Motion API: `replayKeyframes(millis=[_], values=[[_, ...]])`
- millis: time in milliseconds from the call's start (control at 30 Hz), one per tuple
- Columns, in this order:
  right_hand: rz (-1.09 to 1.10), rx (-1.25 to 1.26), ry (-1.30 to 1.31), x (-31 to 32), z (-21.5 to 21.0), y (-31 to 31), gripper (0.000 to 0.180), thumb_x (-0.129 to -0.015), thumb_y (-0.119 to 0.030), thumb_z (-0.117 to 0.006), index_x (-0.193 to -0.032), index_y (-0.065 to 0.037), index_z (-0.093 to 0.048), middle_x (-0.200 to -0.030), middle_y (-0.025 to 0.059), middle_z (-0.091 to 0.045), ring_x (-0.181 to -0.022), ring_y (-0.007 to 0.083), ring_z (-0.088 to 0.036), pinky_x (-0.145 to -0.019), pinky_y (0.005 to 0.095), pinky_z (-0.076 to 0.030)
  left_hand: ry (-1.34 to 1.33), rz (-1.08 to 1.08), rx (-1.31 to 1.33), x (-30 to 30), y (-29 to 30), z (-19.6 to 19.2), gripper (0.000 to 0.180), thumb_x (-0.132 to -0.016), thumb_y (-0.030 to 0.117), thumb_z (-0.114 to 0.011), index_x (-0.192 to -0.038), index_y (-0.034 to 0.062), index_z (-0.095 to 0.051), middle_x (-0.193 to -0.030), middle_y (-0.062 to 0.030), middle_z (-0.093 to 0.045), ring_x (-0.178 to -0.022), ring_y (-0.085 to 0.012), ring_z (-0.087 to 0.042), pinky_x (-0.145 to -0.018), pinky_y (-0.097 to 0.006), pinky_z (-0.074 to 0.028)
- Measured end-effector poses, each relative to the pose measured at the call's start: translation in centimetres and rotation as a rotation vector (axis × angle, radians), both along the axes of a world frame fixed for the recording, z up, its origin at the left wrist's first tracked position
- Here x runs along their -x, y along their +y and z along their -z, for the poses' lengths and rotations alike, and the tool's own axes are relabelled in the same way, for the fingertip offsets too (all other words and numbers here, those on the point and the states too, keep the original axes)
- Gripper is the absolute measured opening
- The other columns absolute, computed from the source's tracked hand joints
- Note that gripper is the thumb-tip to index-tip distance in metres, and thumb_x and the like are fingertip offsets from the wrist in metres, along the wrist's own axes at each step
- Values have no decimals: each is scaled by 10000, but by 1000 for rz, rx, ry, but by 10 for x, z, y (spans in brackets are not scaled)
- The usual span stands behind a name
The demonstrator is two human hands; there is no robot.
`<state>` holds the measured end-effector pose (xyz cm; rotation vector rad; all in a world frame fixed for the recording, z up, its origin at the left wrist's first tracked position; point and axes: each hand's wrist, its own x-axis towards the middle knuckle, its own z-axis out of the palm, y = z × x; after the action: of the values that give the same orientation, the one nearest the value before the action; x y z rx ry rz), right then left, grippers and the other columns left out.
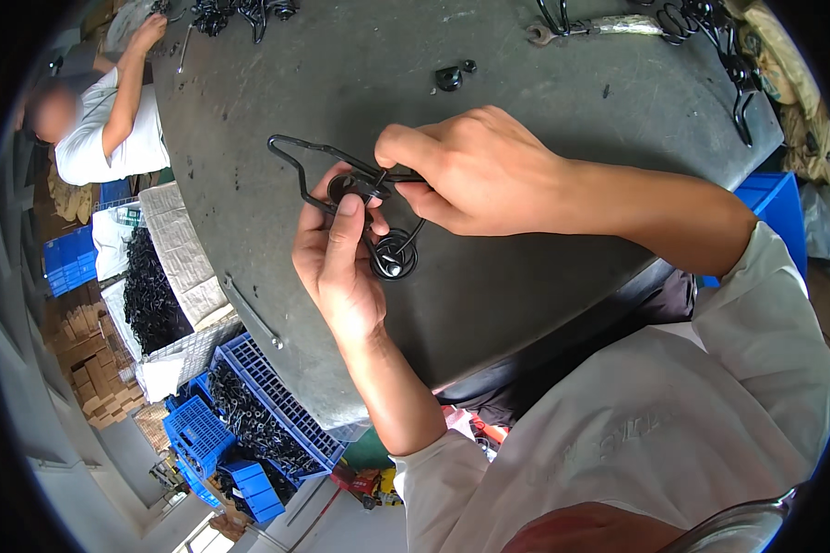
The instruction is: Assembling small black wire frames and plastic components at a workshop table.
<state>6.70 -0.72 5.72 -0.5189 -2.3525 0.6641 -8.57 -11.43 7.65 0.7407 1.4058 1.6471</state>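
Left hand point(343, 263) and right hand point(489, 170) clamp a seemingly part-joined, black bent-wire metal assembly point(366, 187) between their fingers, while a rounded black fitting point(449, 78) lies unattached beyond the fingertips.

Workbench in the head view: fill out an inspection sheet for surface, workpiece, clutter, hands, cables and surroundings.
Surface: dark grey tabletop, scuffed and speckled.
Workpiece: black bent-wire assembly with a coil, held in both hands.
Clutter: open-ended wrench with pale handle; slim metal tool by the left edge; two small black pieces; black metal parts.
Hands: left hand grips the assembly's middle; right hand pinches one wire.
Cables: nothing seen.
Surroundings: blue crate of black components at left; co-worker at upper left.
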Motion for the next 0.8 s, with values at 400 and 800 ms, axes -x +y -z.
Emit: replayKeyframes(millis=[400, 800], values=[[22, -78, 129, 3, 9, -2, 236, -765, -30, -685, -979, -91, -607, -719, 65, -592, -604, 279, -624, -490, 408, -449, 50, -67, 70, -4, 1, 2, 341, -997, 243, -593, -1153, -59, -632, -841, -67, -664, -665, -98, -560, -614, -214, -456], [-14, -99, 176, 2, 11, -3, 260, -731, -74, -703, -987, -124, -706, -733, 66, -588, -577, 293, -631, -501, 417, -499, 5, -57, 110, 2, 0, -3, 338, -966, 254, -666, -1092, -60, -668, -859, -95, -692, -694, -128, -634, -633, -239, -537]])
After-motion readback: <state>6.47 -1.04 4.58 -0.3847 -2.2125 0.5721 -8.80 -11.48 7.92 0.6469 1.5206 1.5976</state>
